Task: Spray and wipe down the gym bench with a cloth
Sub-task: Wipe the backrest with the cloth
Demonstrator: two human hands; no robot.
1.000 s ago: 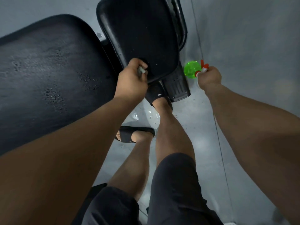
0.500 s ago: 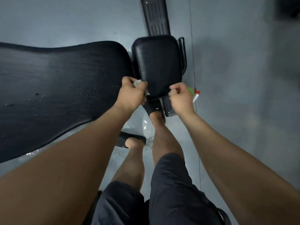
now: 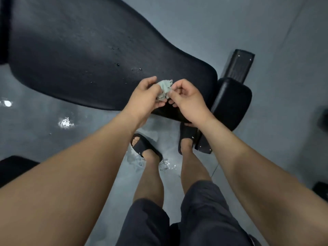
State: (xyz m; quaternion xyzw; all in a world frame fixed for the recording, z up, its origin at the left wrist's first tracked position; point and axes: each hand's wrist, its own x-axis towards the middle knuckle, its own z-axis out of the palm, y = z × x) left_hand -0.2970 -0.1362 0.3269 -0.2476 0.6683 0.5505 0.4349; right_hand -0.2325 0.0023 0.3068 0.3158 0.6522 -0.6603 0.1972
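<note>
The black gym bench pad (image 3: 79, 55) stretches from the upper left toward the centre, with water droplets on it. Its smaller seat pad (image 3: 232, 102) sits at the right end. A small crumpled pale grey-green cloth (image 3: 165, 88) is held over the pad's near right edge. My left hand (image 3: 145, 96) grips the cloth from the left. My right hand (image 3: 188, 100) pinches its right side with thumb and fingertips. No spray bottle is in view.
Grey floor with wet patches (image 3: 65, 123) at the left and near my feet. My feet in black slides (image 3: 145, 146) stand just below the bench. The bench's black foot bar (image 3: 237, 66) lies at the right. Dark objects sit at the frame's edges.
My right hand let go of the green spray bottle on the floor and came to the cloth. Both hands now hold it over the long pad. The view shifted left.
</note>
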